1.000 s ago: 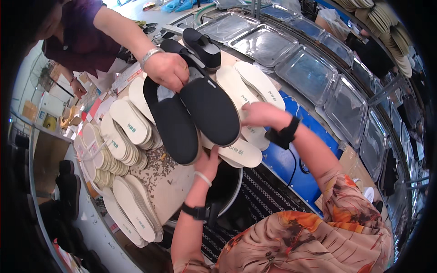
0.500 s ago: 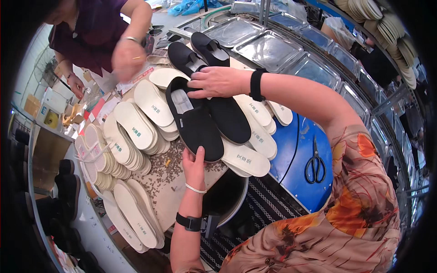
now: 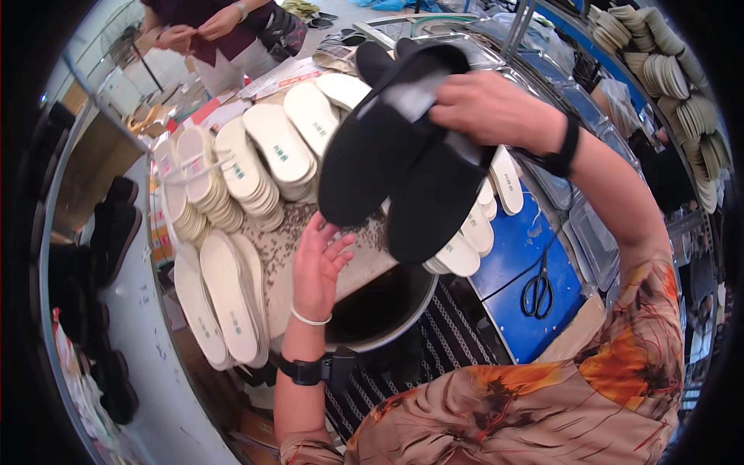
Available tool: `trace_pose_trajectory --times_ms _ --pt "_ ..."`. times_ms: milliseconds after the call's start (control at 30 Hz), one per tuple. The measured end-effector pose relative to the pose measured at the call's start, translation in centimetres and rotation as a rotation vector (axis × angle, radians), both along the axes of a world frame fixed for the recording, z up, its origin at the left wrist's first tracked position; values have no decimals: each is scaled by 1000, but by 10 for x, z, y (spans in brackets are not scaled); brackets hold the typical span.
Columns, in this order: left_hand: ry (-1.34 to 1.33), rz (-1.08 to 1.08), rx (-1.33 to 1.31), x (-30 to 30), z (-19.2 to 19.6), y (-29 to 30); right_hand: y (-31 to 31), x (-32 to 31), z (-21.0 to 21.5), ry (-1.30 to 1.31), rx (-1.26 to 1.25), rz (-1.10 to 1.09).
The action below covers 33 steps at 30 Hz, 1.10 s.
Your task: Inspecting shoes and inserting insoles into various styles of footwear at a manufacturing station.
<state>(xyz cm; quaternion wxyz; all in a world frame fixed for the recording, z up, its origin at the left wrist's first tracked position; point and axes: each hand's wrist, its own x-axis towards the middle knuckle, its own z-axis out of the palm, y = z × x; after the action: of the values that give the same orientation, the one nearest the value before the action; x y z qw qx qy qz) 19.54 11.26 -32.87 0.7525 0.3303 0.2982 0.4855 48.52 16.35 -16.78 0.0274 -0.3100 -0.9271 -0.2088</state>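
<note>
A pair of black cloth slip-on shoes (image 3: 360, 167) hangs tilted over the work surface, toes toward me. My right hand (image 3: 484, 108) grips both at their heel openings, where pale linings show; its fingertips are partly hidden inside. Just below the left shoe's toe is my left hand (image 3: 318, 260), open with fingers apart and palm partly upturned, holding nothing. Whether a fingertip brushes the toe I cannot tell. Behind the held pair, the black tip of another shoe (image 3: 373, 62) shows.
Stacks of cream insoles (image 3: 279, 151) line the surface, with more insoles (image 3: 232, 298) at the near left. Black scissors (image 3: 537, 293) lie on a blue board (image 3: 508, 271). A round dark container (image 3: 380, 310) sits below the edge. Across stands a person, hands (image 3: 221, 23) together.
My right hand has lifted the pair of shoes up and to the right. My left hand has let go of the toe. The person opposite has drawn back, bringing both hands together.
</note>
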Motion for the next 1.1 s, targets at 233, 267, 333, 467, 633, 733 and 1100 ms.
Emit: trace_pose_trajectory --times_ms 233,267,333,467,633,733,1100 --pt "121 9 -54 -76 -13 -86 -132 -93 -58 739 -618 -455" --pt "116 5 -57 -71 -15 -98 -144 -114 -65 774 -634 -532" --pt "332 267 118 -61 -17 -122 -151 -143 -108 789 -647 -665" --pt "1340 321 567 -107 -76 -120 -149 -220 -179 664 -556 -626" --pt "1134 387 495 -161 -42 -134 -142 -231 -182 365 -655 -637" --pt "1236 642 435 -210 -13 -123 -139 -250 -143 313 -520 -597" --pt "1630 199 722 -289 -50 -70 -98 -372 -188 488 -549 10"
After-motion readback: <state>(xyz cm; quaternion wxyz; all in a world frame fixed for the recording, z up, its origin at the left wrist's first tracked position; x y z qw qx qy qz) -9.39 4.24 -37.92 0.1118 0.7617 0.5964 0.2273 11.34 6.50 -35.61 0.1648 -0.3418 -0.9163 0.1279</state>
